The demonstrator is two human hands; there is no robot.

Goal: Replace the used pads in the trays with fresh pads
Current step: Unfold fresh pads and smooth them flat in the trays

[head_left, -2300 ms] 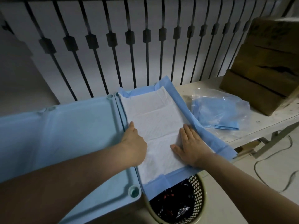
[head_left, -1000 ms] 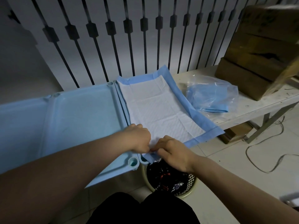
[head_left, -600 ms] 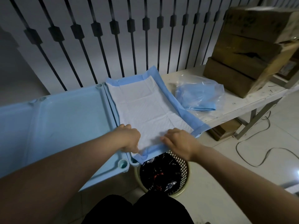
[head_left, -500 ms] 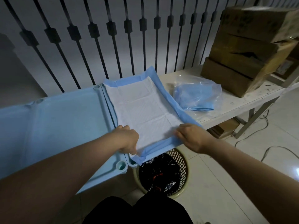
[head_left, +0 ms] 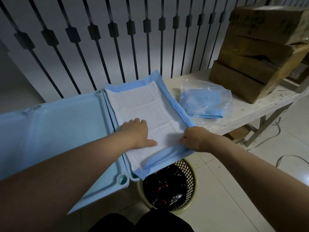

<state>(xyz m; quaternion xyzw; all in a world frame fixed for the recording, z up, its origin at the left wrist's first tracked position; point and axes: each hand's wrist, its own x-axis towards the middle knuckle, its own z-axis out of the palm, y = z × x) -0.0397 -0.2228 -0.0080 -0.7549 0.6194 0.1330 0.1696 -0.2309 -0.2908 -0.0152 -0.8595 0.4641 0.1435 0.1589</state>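
A fresh pad (head_left: 150, 104), white with a blue border, lies spread in the right-hand light blue tray (head_left: 133, 177), whose rim shows only at the near corner. My left hand (head_left: 137, 131) rests flat on the white middle of the pad, fingers straight. My right hand (head_left: 192, 138) pinches the pad's blue edge at the near right corner. To the left, a second light blue tray (head_left: 58, 131) holds no pad. A clear plastic bag of folded blue pads (head_left: 205, 102) lies on the white bench (head_left: 250, 106).
Stacked cardboard boxes (head_left: 260, 49) stand at the bench's far right. A perforated bin with a black liner (head_left: 167, 186) sits on the floor below the tray's near corner. Black railing bars (head_left: 117, 39) run behind. Cables (head_left: 284, 158) lie on the floor tiles at right.
My left hand has moved from the pad's near edge up onto its white middle and flattened. My right hand has shifted right along the blue border to the near right corner.
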